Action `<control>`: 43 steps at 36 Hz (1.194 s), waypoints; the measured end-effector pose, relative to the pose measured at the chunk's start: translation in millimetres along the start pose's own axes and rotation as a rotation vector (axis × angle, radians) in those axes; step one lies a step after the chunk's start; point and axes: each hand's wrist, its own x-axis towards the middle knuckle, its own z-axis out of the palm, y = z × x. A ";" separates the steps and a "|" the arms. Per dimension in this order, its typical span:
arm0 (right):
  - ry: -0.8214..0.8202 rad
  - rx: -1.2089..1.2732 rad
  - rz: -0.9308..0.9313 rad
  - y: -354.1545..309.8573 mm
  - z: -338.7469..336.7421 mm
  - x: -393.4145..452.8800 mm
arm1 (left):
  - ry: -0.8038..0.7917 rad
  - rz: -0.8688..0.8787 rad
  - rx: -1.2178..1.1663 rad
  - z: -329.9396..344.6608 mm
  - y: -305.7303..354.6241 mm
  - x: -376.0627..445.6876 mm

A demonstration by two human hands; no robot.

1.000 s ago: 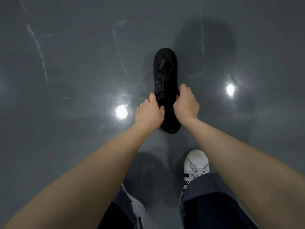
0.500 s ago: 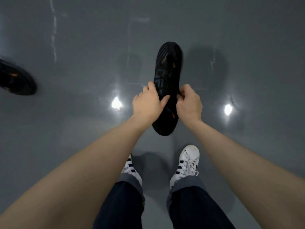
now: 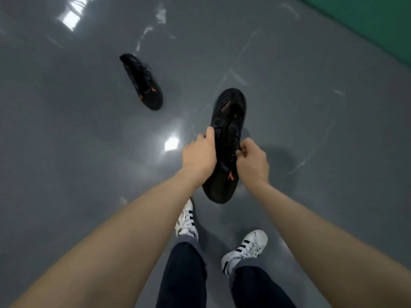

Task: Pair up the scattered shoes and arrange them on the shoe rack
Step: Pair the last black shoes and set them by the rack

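Both hands hold one black sneaker (image 3: pixel 226 138) above the grey floor (image 3: pixel 77 141), sole side up. Left hand (image 3: pixel 199 153) grip curled round its left edge; right hand (image 3: pixel 252 161) pinching the right edge. Matching black sneaker with orange marks (image 3: pixel 142 82) lies on the floor, well apart, upper left.

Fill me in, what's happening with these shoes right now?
A person holds one black shoe off the grey floor, left hand and right hand gripping its sides. A similar black shoe with orange marks lies on the floor ahead to the left. No shoe rack is in view.
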 end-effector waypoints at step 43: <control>-0.394 -0.494 -0.469 -354.1 179.3 160.8 | 0.013 -0.579 -0.481 -189.1 -287.8 147.2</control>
